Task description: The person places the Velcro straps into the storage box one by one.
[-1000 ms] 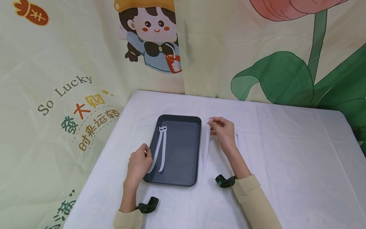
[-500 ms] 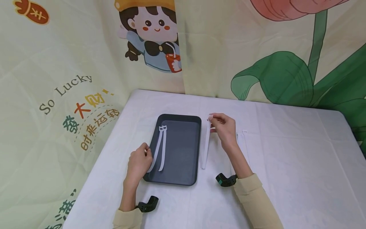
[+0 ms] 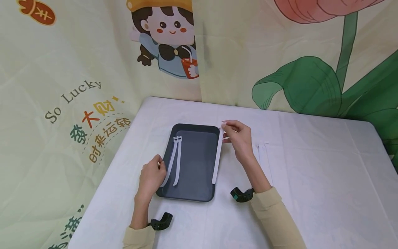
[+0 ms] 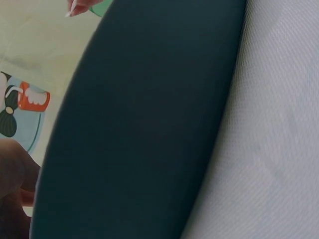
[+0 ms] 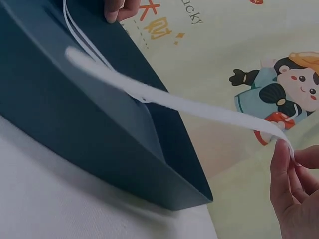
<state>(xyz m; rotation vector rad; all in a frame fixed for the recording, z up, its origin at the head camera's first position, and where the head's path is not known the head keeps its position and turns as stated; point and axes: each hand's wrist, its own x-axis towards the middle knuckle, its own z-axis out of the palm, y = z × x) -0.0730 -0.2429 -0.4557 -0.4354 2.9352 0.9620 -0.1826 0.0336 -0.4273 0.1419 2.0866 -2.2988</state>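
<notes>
White strip [image 3: 217, 157] hangs from right hand [image 3: 237, 136] over tray [image 3: 199, 193]

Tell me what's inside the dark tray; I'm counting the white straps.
Two white straps lie inside the dark tray along its left side. A third strap, pinched by the right hand, hangs over the right rim. The left hand covers the near-left edge.

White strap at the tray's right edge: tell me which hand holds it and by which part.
The right hand pinches the white strap by its far top end; the rest hangs over the dark tray.
</notes>
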